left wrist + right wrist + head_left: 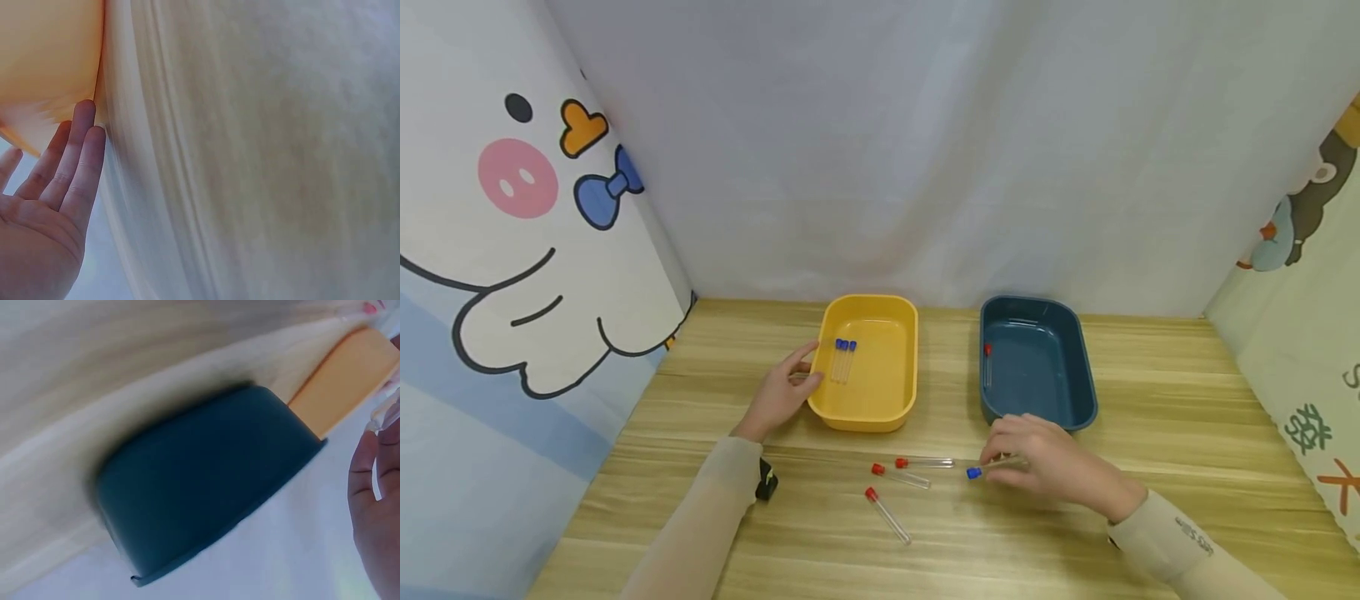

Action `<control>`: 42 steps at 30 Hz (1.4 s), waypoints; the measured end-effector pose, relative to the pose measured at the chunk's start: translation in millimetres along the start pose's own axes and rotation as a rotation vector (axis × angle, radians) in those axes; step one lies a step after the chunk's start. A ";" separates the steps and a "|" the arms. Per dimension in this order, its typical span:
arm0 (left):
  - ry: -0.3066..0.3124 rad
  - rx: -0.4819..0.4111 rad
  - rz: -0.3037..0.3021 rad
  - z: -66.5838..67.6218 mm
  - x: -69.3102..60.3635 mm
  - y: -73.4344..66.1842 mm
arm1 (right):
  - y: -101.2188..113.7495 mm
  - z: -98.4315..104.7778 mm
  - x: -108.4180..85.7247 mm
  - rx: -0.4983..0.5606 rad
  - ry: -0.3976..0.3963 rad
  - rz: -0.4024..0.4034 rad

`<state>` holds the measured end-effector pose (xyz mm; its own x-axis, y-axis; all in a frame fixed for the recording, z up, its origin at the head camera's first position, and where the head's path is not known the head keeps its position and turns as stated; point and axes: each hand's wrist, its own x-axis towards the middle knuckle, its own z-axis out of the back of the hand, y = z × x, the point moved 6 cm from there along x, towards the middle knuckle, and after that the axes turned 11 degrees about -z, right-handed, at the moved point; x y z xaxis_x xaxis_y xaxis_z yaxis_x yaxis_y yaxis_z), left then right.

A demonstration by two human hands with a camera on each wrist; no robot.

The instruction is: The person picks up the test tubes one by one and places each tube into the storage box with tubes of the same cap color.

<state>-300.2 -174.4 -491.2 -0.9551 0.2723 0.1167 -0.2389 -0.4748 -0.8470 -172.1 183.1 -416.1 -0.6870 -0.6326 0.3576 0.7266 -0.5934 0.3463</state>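
My right hand (1037, 454) pinches a clear test tube with a blue cap (974, 472) in front of the dark teal bin (1086, 392). In the right wrist view, part of the clear tube (386, 412) shows at the fingertips of the right hand (381, 500). My left hand (778, 396) touches the left side of the yellow bin (868, 423), and its fingers look fairly straight in the left wrist view (53, 206). Inside the yellow bin lie several blue-capped tubes (844, 362). One red-capped tube (988, 362) leans along the teal bin's left wall.
Three red-capped tubes lie loose on the wooden table (805, 533): an upper one (928, 462), a middle one (902, 476) and a lower one (889, 517). A pale curtain (887, 167) hangs behind the bins, with printed cloths (512, 275) at the sides.
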 end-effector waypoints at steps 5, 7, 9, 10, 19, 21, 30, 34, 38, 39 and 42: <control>0.001 -0.004 0.000 -0.1 0.0 0.2 | 1.0 6.4 9.9 0.032 -0.016 -0.027; 0.003 -0.004 0.002 -0.1 -0.2 0.1 | 1.9 8.8 14.1 0.046 -0.029 -0.023; 0.001 -0.005 0.004 0.0 -0.6 -0.3 | 2.4 10.8 18.3 0.051 -0.042 -0.017; 0.001 -0.007 0.007 -0.1 -0.8 -0.4 | 2.6 11.9 20.3 0.053 -0.047 -0.014; 0.010 -0.008 0.004 -1.3 -1.3 -1.0 | -0.7 19.8 33.8 0.056 -0.045 -0.041; 0.008 -0.006 0.001 -1.0 -1.9 -1.9 | -0.9 20.9 36.3 0.057 -0.056 -0.035; 0.007 -0.002 -0.002 -1.2 -2.3 -3.3 | 0.1 23.4 48.0 0.034 -0.108 -0.081; 0.006 -0.005 0.001 -1.3 -2.0 -3.2 | 0.7 24.8 53.1 0.030 -0.130 -0.108; 0.007 -0.004 0.005 -1.1 -2.0 -3.1 | 0.9 24.7 59.1 0.062 -0.113 -0.180; 0.008 -0.003 0.005 -1.0 -2.0 -3.1 | 1.1 24.4 61.0 0.073 -0.105 -0.202; 0.010 -0.002 0.006 -0.7 -2.2 -3.3 | 3.0 23.9 67.6 0.105 -0.095 -0.251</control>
<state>-297.2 -172.8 -489.0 -0.9549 0.2774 0.1062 -0.2324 -0.4750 -0.8487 -216.5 150.5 -370.2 -0.8465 -0.4197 0.3274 0.5323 -0.6677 0.5204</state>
